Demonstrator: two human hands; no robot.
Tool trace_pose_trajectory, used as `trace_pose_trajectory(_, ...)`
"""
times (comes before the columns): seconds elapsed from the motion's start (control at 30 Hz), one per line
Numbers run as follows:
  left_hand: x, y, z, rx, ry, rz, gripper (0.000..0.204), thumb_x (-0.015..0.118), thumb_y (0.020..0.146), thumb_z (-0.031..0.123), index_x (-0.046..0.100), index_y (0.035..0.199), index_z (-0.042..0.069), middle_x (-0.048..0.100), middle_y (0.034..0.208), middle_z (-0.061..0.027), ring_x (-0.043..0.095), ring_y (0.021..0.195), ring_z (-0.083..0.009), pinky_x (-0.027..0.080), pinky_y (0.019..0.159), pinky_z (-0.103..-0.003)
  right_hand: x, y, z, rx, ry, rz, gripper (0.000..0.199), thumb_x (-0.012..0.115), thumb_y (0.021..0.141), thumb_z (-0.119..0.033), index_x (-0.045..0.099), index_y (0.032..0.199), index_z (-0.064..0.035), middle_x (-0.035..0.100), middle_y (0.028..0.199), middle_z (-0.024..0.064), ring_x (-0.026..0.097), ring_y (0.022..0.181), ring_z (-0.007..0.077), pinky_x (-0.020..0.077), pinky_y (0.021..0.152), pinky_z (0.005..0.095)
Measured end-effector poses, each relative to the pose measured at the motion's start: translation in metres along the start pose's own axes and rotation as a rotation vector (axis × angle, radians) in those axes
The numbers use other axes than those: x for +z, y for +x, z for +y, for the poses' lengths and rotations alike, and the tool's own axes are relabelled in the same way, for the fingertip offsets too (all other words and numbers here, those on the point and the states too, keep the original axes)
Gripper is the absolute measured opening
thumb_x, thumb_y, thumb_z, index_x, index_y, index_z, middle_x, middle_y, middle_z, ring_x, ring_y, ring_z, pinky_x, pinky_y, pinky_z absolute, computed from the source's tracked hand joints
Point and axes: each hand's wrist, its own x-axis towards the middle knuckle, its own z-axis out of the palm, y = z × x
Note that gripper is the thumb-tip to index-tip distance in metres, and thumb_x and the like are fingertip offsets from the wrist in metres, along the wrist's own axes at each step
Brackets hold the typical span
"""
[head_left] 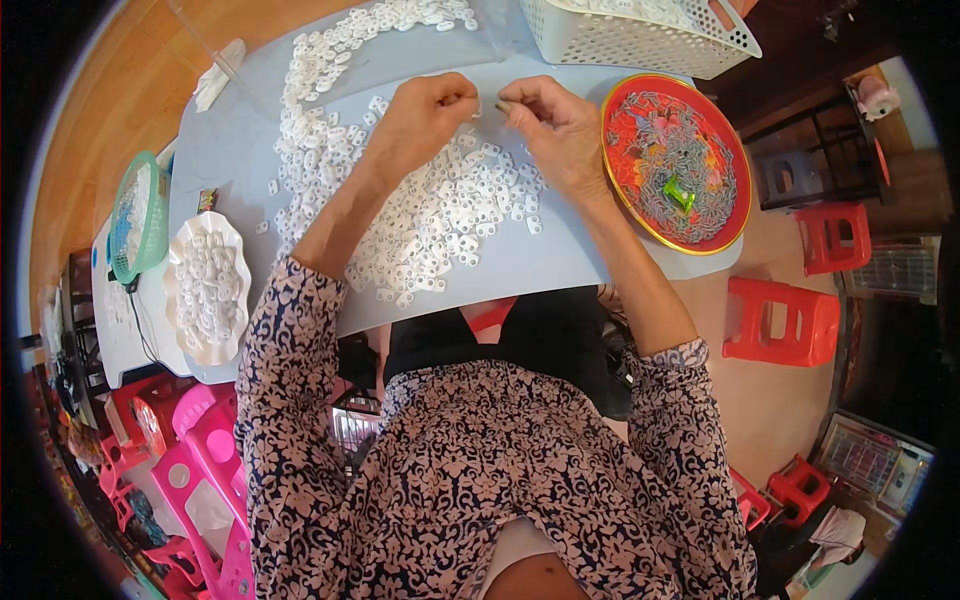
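Above the table's middle, my left hand point(432, 118) is closed in a pinch, with what looks like a small white plastic piece point(478, 108) at its fingertips. Facing it across a narrow gap, my right hand point(558, 128) pinches a small grey-brown piece point(503, 106) between thumb and fingers. Below both hands spreads a loose layer of small white plastic pieces with holes point(450, 225). By my right wrist stands a round red tray point(735, 215) with a yellow rim. It holds many small grey pieces point(690, 155) and a shiny green item point(679, 194).
A scalloped white dish point(240, 305) of white pieces is at the table's left edge, near a green basket point(160, 215). A white perforated basket point(640, 48) stands at the back right. Red stools point(785, 320) are to the right, pink chairs point(205, 450) at lower left.
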Motion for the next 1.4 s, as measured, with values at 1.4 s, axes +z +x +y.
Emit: trace_pose_trajectory(1.4,0.029,-0.034,0.001,0.064,-0.728,0.129,0.009,0.053,0.089,0.009,0.056,0.091,0.001,0.065,0.073,-0.0061,0.059,0.071,-0.0088,0.043,0.065,-0.022,0.001,-0.001,-0.006,0.061,0.227,-0.176,0.017,0.062,0.084,0.001,0.061,0.101,0.0002,0.064,0.086,0.0030,0.059,0.077,0.0065,0.0490,0.070,0.0197)
